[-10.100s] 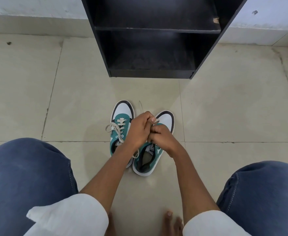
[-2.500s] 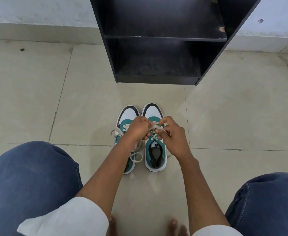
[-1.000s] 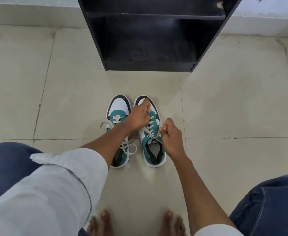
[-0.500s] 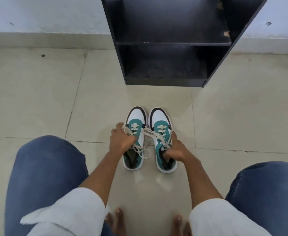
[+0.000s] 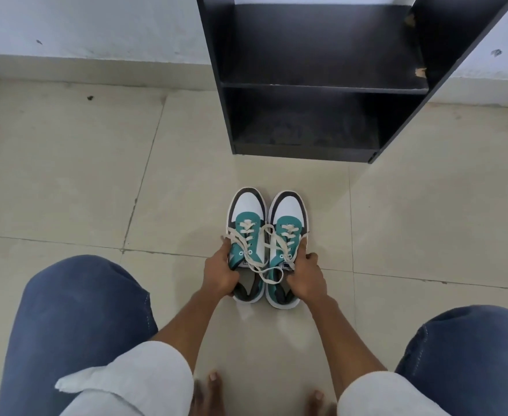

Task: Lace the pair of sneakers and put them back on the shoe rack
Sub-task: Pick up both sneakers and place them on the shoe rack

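Two teal, white and black sneakers stand side by side on the tiled floor, toes pointing at the rack. My left hand point(image 5: 220, 273) grips the left sneaker point(image 5: 246, 223) at its outer side near the heel. My right hand point(image 5: 305, 276) grips the right sneaker point(image 5: 287, 217) at its outer side. Both are laced with cream laces point(image 5: 264, 253), whose loose ends cross between the shoes. The black shoe rack point(image 5: 318, 85) stands straight ahead against the wall, its two visible shelves bare.
My knees in blue jeans point(image 5: 75, 319) frame the scene left and right, and my bare toes point(image 5: 213, 382) show at the bottom. Beige floor tiles point(image 5: 66, 175) spread to the left and right of the rack. A white wall point(image 5: 96, 25) runs behind.
Both hands have left the laces of the right sneaker and closed on the outer sides of the two shoes. The sneakers now sit together, parallel.
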